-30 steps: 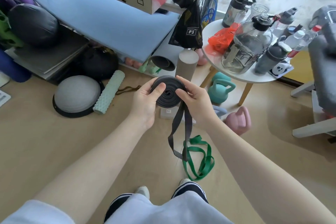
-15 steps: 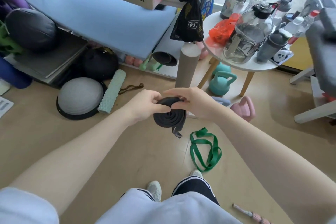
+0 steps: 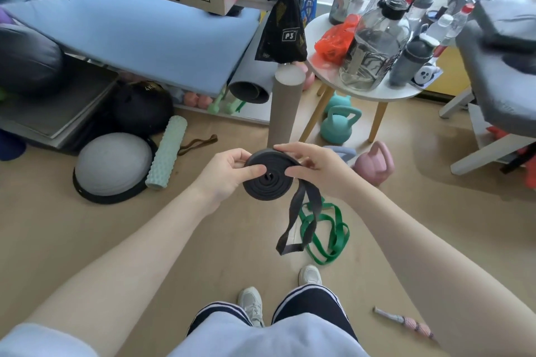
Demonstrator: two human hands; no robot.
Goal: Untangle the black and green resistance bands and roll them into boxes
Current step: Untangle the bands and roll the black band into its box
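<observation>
The black resistance band [image 3: 271, 182] is wound into a flat coil held in front of me above the floor. My left hand [image 3: 229, 175] grips the coil's left side, thumb pressed on its face. My right hand [image 3: 314, 168] pinches the coil's right edge with thumb and fingers. A loose twisted tail of the black band [image 3: 295, 226] hangs down from the coil. The green resistance band [image 3: 327, 235] lies in loops on the wooden floor just below, behind the hanging tail. No box for the bands is in view.
A cardboard tube [image 3: 285, 107] stands just beyond my hands. Teal [image 3: 338, 127] and pink [image 3: 374, 164] kettlebells sit under a round white table [image 3: 368, 93] crowded with bottles. A grey half-ball [image 3: 111, 166] and a mint foam roller [image 3: 166, 152] lie at the left. My shoes [image 3: 252, 306] are below.
The coil has turned in my hands and come a little nearer to the camera. A longer twisted tail of black band now hangs down than half a second ago.
</observation>
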